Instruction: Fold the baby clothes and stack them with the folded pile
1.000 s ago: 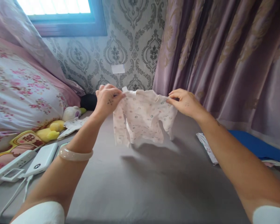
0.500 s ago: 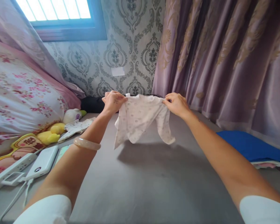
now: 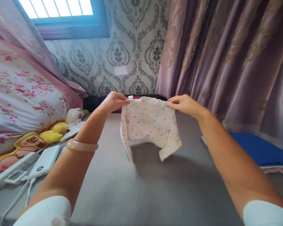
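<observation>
A small white long-sleeved baby shirt with a fine print hangs spread above the grey bed surface. My left hand pinches its left shoulder edge between thumb and fingers. At the opposite shoulder my right hand pinches the cloth in the same way. Both sleeves dangle down, and the lower hem curves up between them. The shirt's shadow falls on the sheet beneath it. A pale bangle circles my left wrist.
Left of my arm lie a power strip, a white power bank with cables, yellow plush toys and another pale printed cloth. Blue folded fabric lies at the right. A patterned curtain hangs behind it.
The shirt has opened wider and swung, its body and sleeves now hanging nearer to me. My hands have moved slightly apart, the right one further right. Both still grip the shoulders.
</observation>
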Demonstrator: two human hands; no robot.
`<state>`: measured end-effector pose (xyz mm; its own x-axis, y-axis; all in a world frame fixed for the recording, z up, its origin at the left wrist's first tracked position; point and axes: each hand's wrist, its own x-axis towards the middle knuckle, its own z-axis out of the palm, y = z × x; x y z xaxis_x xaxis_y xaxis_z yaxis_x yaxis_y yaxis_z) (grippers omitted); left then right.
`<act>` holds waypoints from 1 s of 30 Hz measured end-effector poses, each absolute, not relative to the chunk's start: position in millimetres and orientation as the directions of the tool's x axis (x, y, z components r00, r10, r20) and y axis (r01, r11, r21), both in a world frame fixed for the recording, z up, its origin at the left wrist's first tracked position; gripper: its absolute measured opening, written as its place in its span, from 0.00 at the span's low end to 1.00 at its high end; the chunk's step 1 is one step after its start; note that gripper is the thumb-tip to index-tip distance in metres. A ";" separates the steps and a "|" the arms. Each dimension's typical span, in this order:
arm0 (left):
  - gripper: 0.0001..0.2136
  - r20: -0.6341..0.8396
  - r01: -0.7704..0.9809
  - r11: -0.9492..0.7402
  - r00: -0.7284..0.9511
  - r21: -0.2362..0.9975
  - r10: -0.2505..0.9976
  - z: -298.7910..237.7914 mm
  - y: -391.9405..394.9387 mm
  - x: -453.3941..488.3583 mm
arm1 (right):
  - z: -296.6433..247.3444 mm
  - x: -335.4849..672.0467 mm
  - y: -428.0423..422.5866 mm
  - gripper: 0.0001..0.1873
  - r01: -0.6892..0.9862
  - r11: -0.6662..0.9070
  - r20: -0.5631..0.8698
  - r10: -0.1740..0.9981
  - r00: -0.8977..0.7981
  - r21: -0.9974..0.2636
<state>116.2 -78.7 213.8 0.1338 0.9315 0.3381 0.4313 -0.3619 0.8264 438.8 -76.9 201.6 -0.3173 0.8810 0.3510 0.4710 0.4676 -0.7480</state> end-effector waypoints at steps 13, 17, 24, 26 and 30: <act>0.15 0.241 0.256 -0.303 0.249 0.918 0.938 203.7 -71.7 113.1 | 198.8 447.8 -73.8 0.23 0.466 0.456 0.319 0.883 -0.345 -0.758; 0.15 0.257 0.227 -0.322 0.273 0.919 0.927 205.9 -71.5 113.3 | 199.9 448.8 -74.2 0.24 0.394 0.467 0.287 0.853 -0.435 -0.792; 0.16 0.320 0.258 -0.356 0.172 0.898 0.932 195.5 -57.6 108.0 | 197.1 442.5 -66.5 0.18 0.448 0.440 0.370 0.898 -0.238 -0.778; 0.16 0.339 0.241 -0.363 0.136 0.900 0.931 192.6 -56.2 107.7 | 193.0 441.0 -62.0 0.19 0.462 0.439 0.413 0.896 -0.164 -0.770; 0.15 0.385 0.246 -0.408 0.136 0.879 0.913 189.9 -58.0 109.1 | 184.3 441.2 -55.1 0.21 0.439 0.499 0.496 0.858 -0.132 -0.747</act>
<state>109.1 -58.0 189.9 0.1358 0.9128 0.3851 0.2459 -0.4076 0.8795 441.2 -55.1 184.3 -0.1316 0.8581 0.4964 0.4388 0.4995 -0.7470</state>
